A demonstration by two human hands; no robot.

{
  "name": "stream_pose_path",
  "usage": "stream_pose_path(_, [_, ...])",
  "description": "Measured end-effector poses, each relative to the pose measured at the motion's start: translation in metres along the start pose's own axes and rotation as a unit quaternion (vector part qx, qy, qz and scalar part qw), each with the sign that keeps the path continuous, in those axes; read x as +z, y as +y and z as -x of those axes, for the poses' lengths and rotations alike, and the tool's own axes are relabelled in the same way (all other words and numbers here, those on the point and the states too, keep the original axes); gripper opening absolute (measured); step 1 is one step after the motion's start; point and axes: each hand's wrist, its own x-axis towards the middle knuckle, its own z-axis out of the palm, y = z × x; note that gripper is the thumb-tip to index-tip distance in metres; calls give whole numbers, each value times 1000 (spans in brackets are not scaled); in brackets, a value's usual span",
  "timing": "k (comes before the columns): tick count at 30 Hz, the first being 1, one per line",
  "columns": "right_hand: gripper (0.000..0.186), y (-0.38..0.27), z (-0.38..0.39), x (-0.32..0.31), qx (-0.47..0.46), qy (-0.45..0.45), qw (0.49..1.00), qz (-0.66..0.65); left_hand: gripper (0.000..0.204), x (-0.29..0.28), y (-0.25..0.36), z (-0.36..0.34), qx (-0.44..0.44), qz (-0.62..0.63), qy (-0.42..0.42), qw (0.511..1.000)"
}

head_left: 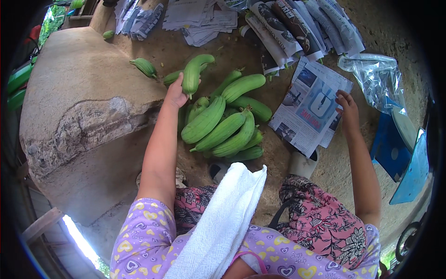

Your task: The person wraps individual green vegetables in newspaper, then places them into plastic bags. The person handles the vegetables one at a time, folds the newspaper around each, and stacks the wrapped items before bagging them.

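My left hand [176, 94] is closed around the lower end of a green sponge gourd [197, 69], raised at the far side of a heap of similar gourds [227, 125] on the ground. The fingers behind the gourd are partly hidden. To the right of the heap lies a printed newspaper sheet [306, 100], seemingly with other paper beneath it. My right hand [347, 109] grips the sheet's right edge between thumb and fingers. Left of the raised gourd, a short gourd [144, 67] rests by the concrete ledge.
Several newspaper-wrapped rolls [297, 28], green tips showing, lie at the far right. Stacked cut newspaper [204, 18] is at the back. Clear plastic [376, 74] and blue panels [395, 153] are on the right. A broken-edged concrete ledge [83, 79] stands left. A white towel [220, 218] hangs before me.
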Motion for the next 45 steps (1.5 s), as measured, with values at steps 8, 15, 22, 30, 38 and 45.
stream_pose_path(8, [45, 3, 4, 12, -16, -23, 999, 25, 45, -29, -4, -14, 46, -205, 106, 972])
stream_pose_path(15, [38, 1, 9, 11, -33, -15, 997, 67, 52, 68, -11, 7, 179, -585, 46, 789])
stream_pose_path(22, [39, 4, 12, 23, -25, -74, 993, 94, 57, 140, -41, 24, 180, -786, -7, 591])
stream_pose_path(30, [38, -22, 31, 34, 20, -154, 988, 18, 65, 121, -19, 4, -51, -589, -100, 800])
stream_pose_path(38, [50, -41, 51, 48, 43, -278, 957, 74, 67, 147, 5, 31, -2, -517, -150, 843])
stream_pose_path(45, [71, -57, 87, 83, 7, -255, 952, -168, 60, 254, -89, 115, 130, -361, -214, 898])
